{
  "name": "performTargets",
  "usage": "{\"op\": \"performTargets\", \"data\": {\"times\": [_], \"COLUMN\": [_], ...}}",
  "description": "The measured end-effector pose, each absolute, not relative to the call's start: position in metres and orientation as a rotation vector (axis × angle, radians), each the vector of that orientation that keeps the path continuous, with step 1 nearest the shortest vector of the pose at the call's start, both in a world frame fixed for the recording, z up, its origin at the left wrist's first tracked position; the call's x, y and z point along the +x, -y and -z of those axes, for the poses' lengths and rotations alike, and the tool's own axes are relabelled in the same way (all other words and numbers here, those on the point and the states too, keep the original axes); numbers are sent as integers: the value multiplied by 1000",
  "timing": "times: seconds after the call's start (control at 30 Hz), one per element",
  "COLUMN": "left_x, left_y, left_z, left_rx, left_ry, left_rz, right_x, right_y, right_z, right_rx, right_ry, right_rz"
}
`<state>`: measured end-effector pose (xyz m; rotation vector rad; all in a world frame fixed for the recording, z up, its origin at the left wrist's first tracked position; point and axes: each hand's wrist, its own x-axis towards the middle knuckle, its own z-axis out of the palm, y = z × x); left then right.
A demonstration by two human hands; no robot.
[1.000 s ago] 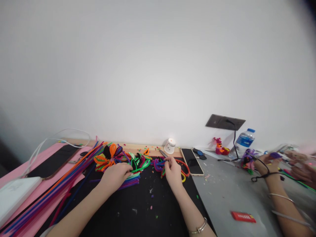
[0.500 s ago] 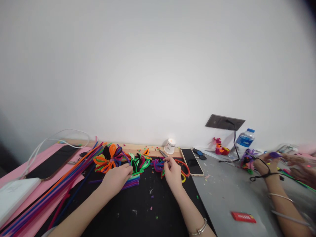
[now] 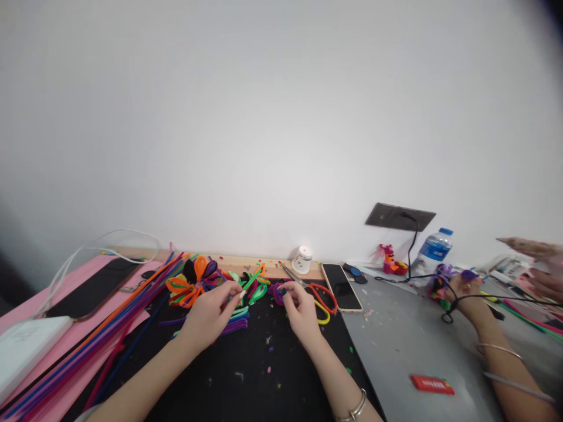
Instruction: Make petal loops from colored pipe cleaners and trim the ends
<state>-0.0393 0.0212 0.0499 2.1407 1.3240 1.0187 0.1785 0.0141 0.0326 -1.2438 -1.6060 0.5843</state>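
My left hand (image 3: 210, 313) is closed in a pinch on a green pipe cleaner (image 3: 251, 279) that sticks up and to the right from its fingertips. My right hand (image 3: 299, 310) is closed on a small purple and blue pipe cleaner piece (image 3: 278, 291). Both hands hover over a black mat (image 3: 246, 375). Between and behind them lie looped pipe cleaner shapes (image 3: 193, 281) in orange, green and purple. Scissors with orange and yellow handles (image 3: 319, 299) lie just right of my right hand.
A bundle of long straight pipe cleaners (image 3: 109, 328) runs along the left. A phone (image 3: 341, 286), a small white pot (image 3: 302, 259) and a water bottle (image 3: 433, 249) stand near the wall. Another person's hand (image 3: 464, 290) works at the right, near a red packet (image 3: 432, 384).
My left hand has lifted a green pipe cleaner off the pile. My right hand has shifted slightly left, off the scissors. The other person's hands have moved.
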Motion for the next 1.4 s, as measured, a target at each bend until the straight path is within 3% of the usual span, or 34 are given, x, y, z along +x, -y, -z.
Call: {"op": "performTargets", "data": {"times": [0.3, 0.87, 1.2, 1.4], "left_x": [-16, -10, -11, -9], "left_y": [-13, -13, -16, -15], "left_z": [-45, -21, -24, -23], "left_rx": [1619, 1578, 1498, 1530], "left_ry": [-886, -880, -863, -880], "left_rz": [-747, -587, -639, -626], "right_x": [155, 166, 169, 165], "right_y": [-5, -11, -14, -10], "right_z": [-30, -29, -32, -31], "right_rx": [-1029, -1329, -1237, -1217], "right_ry": [1531, 1591, 1728, 1752], "right_rz": [-1137, -603, -607, -886]}}
